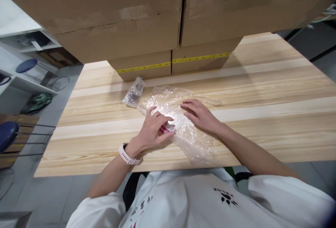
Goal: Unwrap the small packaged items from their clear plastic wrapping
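Crinkled clear plastic bag (181,119) lying w/ long axis away-left to near-right | left hand (153,130) pinching small red-white item (167,128) at its left edge | right hand (201,116) pressing flat, fingers open.

White shirt (210,200): small black print with paw-like mark, letters too small to read; red and black characters lower left, unreadable. Yellow tape (173,62) on cardboard boxes (147,18): print illegible.
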Demonstrator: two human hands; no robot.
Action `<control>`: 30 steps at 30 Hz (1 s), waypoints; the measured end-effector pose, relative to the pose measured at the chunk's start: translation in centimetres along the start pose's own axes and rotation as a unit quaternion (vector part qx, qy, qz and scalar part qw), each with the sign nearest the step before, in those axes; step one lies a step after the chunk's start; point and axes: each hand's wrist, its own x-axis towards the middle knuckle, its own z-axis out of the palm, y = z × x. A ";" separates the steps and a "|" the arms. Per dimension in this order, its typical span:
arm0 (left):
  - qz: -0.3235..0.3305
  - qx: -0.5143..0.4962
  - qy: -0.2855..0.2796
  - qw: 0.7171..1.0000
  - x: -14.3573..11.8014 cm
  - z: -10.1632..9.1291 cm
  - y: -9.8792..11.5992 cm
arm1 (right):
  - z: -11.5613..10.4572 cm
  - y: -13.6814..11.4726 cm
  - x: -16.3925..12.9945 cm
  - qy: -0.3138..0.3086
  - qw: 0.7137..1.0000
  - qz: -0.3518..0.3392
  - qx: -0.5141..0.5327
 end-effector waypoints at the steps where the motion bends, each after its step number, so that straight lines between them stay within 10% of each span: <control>1: -0.005 0.003 -0.004 1.000 -0.2 0.0 -0.1 | -0.1 0.0 0.0 0.003 1.000 0.005 -0.011; 30: 0.047 -0.003 -0.016 0.999 -0.6 1.4 0.4 | -5.4 5.3 0.2 0.184 0.936 0.147 -0.262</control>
